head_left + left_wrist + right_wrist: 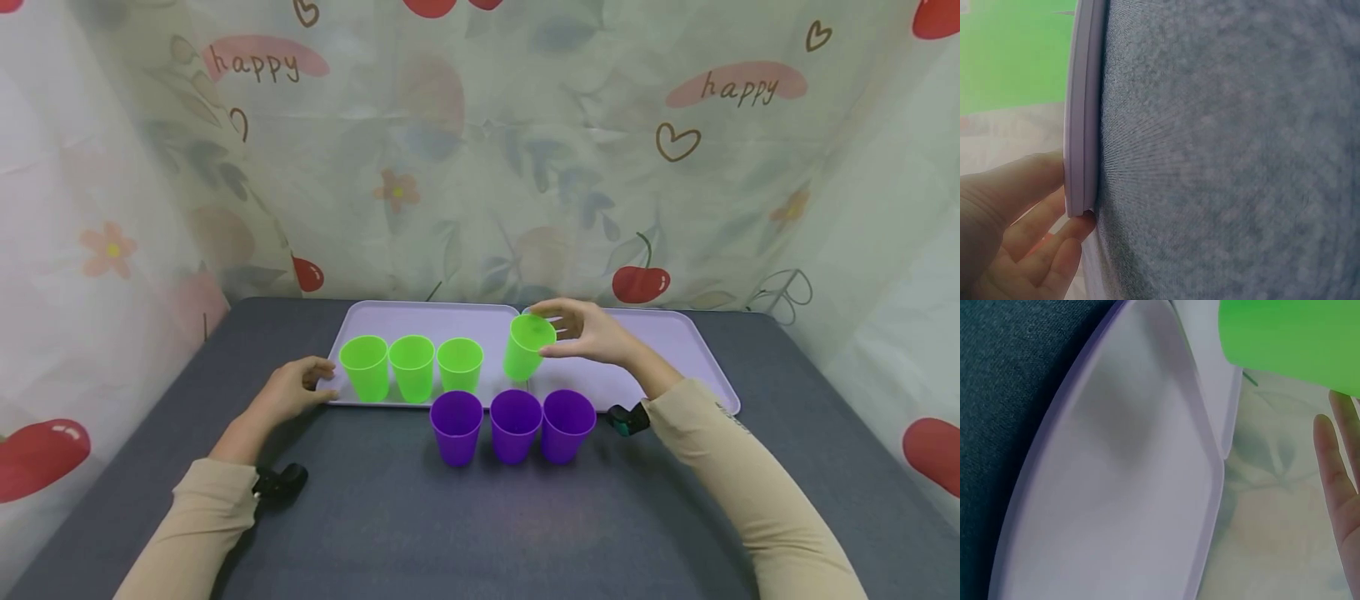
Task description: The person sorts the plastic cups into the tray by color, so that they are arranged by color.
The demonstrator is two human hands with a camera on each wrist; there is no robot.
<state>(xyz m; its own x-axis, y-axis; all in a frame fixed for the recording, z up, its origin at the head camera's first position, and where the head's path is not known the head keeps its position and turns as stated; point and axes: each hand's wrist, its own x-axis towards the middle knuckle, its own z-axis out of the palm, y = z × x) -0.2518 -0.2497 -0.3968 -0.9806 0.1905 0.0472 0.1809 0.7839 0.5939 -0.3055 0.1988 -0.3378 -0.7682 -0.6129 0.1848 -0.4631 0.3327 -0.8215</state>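
My right hand (pixel 588 332) holds a bright green cup (pixel 525 354) between thumb and fingers, slightly tilted, over where the two lilac trays meet. The right wrist view shows this green cup's side (pixel 1291 344) with fingertips (pixel 1322 428) beside it. My left hand (pixel 288 390) grips the near left corner of the left tray (pixel 435 321); in the left wrist view its thumb (pixel 1029 175) lies at the tray rim (pixel 1082 125). Three more green cups stand upright in a row on that tray, the leftmost green cup (pixel 365 371) nearest my left hand.
Three purple cups, the middle purple cup (pixel 515 429) among them, stand upright in a row before the trays on the dark grey table (pixel 450 533). The right tray (pixel 675 342) lies beside the left one. A patterned curtain (pixel 480 167) hangs behind and at both sides.
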